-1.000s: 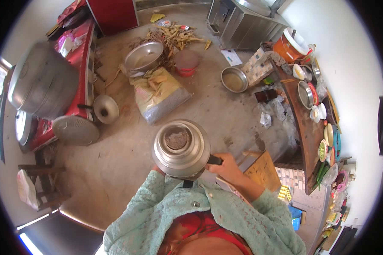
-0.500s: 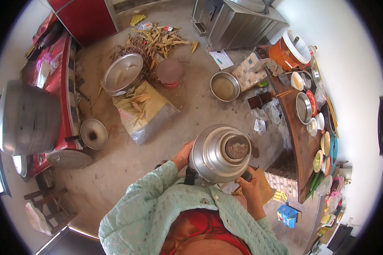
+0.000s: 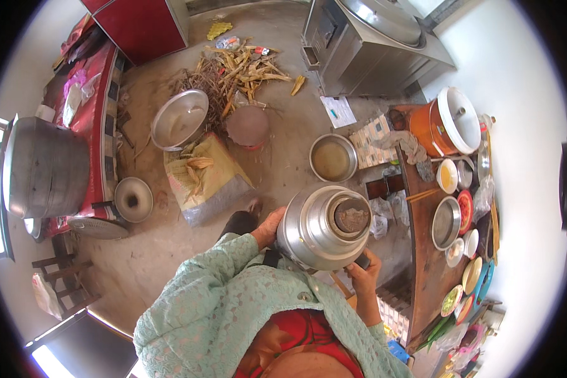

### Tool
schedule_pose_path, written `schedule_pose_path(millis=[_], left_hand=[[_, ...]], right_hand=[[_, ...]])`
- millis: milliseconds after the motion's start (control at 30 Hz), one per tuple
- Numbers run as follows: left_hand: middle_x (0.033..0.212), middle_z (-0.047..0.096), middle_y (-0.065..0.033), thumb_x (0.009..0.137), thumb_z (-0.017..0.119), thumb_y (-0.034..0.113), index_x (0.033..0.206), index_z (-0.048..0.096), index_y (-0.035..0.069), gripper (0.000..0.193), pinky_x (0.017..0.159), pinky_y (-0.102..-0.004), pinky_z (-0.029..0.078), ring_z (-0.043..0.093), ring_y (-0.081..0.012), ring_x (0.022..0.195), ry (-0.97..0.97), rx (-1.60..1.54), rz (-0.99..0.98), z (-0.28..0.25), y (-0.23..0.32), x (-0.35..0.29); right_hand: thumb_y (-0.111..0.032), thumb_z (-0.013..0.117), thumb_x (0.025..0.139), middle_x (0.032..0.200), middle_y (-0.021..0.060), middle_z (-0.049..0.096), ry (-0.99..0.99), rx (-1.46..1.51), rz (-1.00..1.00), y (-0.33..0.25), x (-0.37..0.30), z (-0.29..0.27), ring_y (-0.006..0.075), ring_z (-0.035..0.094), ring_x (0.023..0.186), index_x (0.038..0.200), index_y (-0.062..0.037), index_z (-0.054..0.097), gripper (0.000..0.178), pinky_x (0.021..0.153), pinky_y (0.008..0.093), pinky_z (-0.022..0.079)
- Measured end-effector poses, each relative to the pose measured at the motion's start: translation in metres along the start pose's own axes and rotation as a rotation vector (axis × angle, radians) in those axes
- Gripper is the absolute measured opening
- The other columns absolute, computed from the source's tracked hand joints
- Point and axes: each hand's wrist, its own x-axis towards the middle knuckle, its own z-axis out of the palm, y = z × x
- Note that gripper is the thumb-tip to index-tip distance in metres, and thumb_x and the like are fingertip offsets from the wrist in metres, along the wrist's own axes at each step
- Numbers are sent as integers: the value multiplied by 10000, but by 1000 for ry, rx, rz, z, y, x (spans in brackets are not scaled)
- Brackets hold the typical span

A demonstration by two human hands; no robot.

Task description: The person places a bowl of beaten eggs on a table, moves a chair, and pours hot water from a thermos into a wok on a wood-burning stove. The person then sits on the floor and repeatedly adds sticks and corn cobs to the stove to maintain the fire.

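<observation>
In front of my body I carry a silver metal thermos flask (image 3: 309, 236), seen from above, with ringed shoulders and a brown, cork-like stopper in its mouth. My left hand (image 3: 269, 228) presses against its left side, its fingers partly hidden behind the body. On the other side my right hand (image 3: 365, 274) is closed around the flask's black handle (image 3: 361, 260). Beyond the flask, a metal basin (image 3: 332, 159) with cloudy liquid stands on the floor.
On the right, a wooden counter (image 3: 416, 217) bears bowls, plates and an orange bucket (image 3: 444, 120). A metal stove (image 3: 359, 60) stands at the back. Firewood (image 3: 252, 69), a large basin (image 3: 179, 120), a round stool (image 3: 247, 126) and a sack (image 3: 208, 183) occupy the floor ahead.
The view has shifted and turned toward the counter, and my foot now shows left of the flask. Both hands keep their hold on the thermos flask.
</observation>
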Motion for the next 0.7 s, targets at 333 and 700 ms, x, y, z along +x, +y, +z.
schedule_pose_path(millis=[333,700], left_hand=[[1072,616,-61,901,515,354,1160,566,74,385,829,-300,472,588,-141,930,-55,38,38,73,99,90],[1027,631,-71,889,510,394,1123,587,60,415,796,-321,479,598,-160,891,8,105,-116,126,176,192]], right_hand=[[-160,759,669,569,-23,531,119,-59,-28,-56,137,17,38,445,448,748,-8,602,232,405,183,329],[-194,756,684,573,-16,528,230,-20,-69,-88,243,-8,47,441,432,737,-3,578,266,398,182,329]])
